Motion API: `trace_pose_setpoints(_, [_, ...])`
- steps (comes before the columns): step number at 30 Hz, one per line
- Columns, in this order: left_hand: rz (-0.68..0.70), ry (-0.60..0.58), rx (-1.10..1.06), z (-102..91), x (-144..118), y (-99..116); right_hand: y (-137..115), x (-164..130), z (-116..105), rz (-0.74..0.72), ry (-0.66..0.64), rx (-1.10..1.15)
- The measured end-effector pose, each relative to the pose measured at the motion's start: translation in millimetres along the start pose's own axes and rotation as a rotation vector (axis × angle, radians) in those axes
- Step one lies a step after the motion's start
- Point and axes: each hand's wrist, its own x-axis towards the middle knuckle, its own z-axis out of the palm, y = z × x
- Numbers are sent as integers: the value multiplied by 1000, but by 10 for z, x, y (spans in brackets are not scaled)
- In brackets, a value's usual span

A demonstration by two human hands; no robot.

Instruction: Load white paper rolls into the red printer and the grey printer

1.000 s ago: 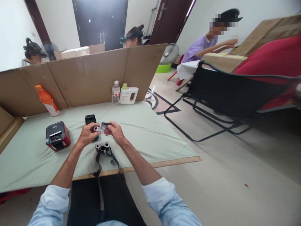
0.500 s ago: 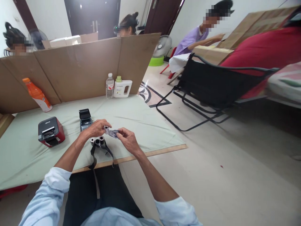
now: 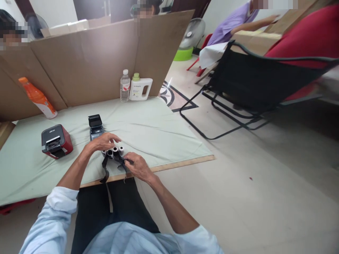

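sitting clustered: dark-centred white rolls | right hand: pinching black strip | left hand: empty, loosely outstretched

And here are both arms, reaching forward and angling in toward each other! Pale blue sleeves sit rolled up, leaving the left forearm and right forearm bare. Out in front goes the left hand, back of the hand up, wrist bent inward, fingers loosely spread and pointing right. Nearer the body, just beside it but apart, comes the right hand, fingers curled in, thumb and fingertips drawn together in a pinch.
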Motion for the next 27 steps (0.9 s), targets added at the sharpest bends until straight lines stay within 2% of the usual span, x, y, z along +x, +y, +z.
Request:
trace_pose_setpoints(2, [-36, 107, 16, -66, -194, -54, -29, -4, -23, -7, -23, 8])
trace_pose_setpoints(4, [-81, 159, 11, -86, -399, -109, -61, -14, -43, -8, -42, 28])
trace_pose_setpoints(7, [-137, 148, -35, -18, -633, -170, -106, -29, -44, -4, -58, 64])
trace_pose_setpoints(10, [-179, 160, -13, 92, -737, -212, -131, -39, -14, 5, -70, 92])
trace_pose_setpoints(14, [-198, 229, 108, 156, -778, -221, -135, -47, 5, 14, -76, 92])
trace_pose_setpoints(17, [-113, 278, 158, 191, -766, -150, -145, -53, -15, 27, -87, 61])
trace_pose_setpoints(20, [-61, 267, 176, 291, -695, -43, -166, -57, -39, 39, -85, 34])
trace_pose_setpoints(24, [-103, 273, 179, 428, -589, 34, -196, -75, -60, 58, -47, 15])
trace_pose_setpoints(27, [-106, 319, 164, 415, -602, 47, -216, -93, -85, 80, -30, 39])
